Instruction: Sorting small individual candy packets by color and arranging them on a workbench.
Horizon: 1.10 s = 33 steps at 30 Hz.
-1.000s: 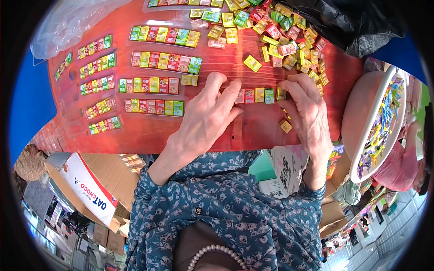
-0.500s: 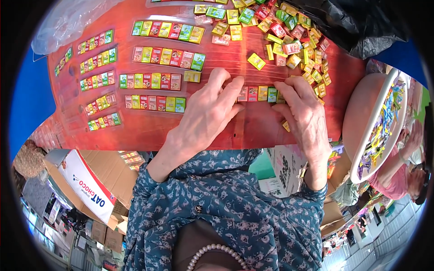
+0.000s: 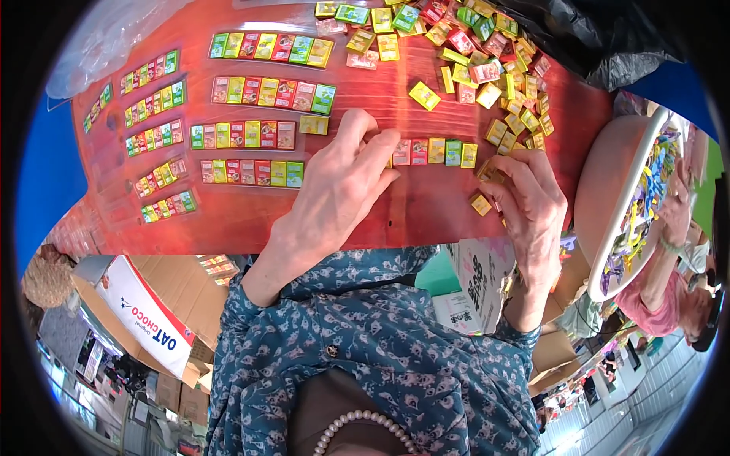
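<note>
A short row of small coloured boxes [image 3: 436, 151], red, yellow and green, lies on the red table in front of me. My left hand [image 3: 334, 186] is at the row's left end, thumb and forefinger bent around the end box, mostly hidden behind the fingers. Right of the row, my right hand [image 3: 528, 199] has its fingertips closed over a small yellow box [image 3: 488, 172], partly covered by them. Beside its thumb lies another yellow box [image 3: 480, 204], apart from the row.
Finished-looking rows of boxes in clear trays [image 3: 255, 174] fill the left side. A loose heap of boxes [image 3: 494, 72] spreads at the far right, by a black plastic bag [image 3: 601, 42]. A white-rimmed basin [image 3: 597, 266] of colourful wrapped pieces stands right; another person's hand [image 3: 675, 213] reaches it.
My right hand has left the row's right end and moved right and nearer me, to loose yellow boxes. My left hand stays at the row's left end. The other person's hand has come to the basin.
</note>
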Each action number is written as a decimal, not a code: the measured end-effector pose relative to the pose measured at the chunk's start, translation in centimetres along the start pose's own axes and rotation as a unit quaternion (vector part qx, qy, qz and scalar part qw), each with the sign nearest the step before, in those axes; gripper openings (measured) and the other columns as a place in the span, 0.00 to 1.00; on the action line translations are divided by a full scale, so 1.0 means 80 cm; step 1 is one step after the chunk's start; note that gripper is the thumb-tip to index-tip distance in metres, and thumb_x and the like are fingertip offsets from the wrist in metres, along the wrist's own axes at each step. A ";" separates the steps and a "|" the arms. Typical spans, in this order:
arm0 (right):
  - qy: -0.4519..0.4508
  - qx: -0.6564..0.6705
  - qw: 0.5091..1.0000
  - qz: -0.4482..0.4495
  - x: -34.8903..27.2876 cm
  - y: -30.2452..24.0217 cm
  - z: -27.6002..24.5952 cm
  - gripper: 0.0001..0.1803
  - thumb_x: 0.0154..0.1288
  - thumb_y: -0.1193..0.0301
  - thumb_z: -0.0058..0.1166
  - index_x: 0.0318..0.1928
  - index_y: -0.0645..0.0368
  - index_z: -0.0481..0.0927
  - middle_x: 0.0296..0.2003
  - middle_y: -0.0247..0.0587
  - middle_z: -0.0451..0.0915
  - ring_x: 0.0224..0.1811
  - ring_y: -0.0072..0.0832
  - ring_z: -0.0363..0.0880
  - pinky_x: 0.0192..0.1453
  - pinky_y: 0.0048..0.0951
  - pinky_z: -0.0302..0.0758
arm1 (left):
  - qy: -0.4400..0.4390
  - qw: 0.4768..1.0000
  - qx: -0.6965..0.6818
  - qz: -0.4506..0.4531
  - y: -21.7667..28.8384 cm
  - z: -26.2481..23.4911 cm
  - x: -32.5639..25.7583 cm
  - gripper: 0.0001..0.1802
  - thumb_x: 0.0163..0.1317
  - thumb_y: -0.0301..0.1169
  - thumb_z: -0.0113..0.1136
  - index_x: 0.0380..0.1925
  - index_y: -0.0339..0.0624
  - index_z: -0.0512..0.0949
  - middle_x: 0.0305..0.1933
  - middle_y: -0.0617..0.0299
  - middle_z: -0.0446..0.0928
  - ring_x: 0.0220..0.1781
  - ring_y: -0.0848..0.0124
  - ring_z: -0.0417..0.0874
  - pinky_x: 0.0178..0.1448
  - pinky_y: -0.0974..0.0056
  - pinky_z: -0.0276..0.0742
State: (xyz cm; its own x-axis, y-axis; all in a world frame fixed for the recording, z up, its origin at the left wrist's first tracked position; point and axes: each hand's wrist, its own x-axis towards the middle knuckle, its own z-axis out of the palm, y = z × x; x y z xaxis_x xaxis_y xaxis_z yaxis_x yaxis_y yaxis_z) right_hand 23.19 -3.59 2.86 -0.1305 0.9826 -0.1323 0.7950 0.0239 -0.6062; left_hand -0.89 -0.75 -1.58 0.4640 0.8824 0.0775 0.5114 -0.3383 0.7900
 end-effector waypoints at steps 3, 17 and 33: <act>0.020 -0.010 1.000 -0.003 0.004 -0.002 0.006 0.16 0.53 0.80 0.64 0.43 0.65 0.80 0.39 0.46 0.75 0.39 0.45 0.79 0.41 0.39 0.77 | 0.010 1.000 0.005 0.005 -0.001 0.002 0.000 0.28 0.43 0.14 0.72 0.47 0.33 0.75 0.45 0.53 0.68 0.36 0.57 0.81 0.36 0.56 0.80; 0.077 -0.082 0.993 -0.023 0.028 0.000 0.025 0.16 0.54 0.82 0.64 0.45 0.63 0.80 0.36 0.47 0.76 0.37 0.44 0.79 0.39 0.39 0.77 | 0.011 1.000 0.012 -0.001 -0.003 0.004 0.001 0.25 0.45 0.18 0.73 0.46 0.34 0.76 0.45 0.54 0.68 0.35 0.59 0.82 0.35 0.57 0.81; 0.165 -0.137 0.976 -0.030 0.078 -0.021 0.049 0.12 0.59 0.75 0.65 0.43 0.63 0.81 0.34 0.46 0.79 0.33 0.44 0.81 0.36 0.37 0.76 | 0.015 1.000 -0.007 -0.003 -0.003 0.004 -0.001 0.27 0.45 0.17 0.72 0.48 0.34 0.74 0.46 0.53 0.67 0.36 0.57 0.82 0.38 0.56 0.80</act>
State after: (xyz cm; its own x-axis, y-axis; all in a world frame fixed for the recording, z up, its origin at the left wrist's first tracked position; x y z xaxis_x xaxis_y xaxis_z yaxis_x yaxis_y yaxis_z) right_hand 18.71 1.76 -0.02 -0.0200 0.9826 0.1848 0.9259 0.0879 -0.3674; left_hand -0.83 -0.87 -1.98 0.4386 0.8942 0.0899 0.5046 -0.3278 0.7987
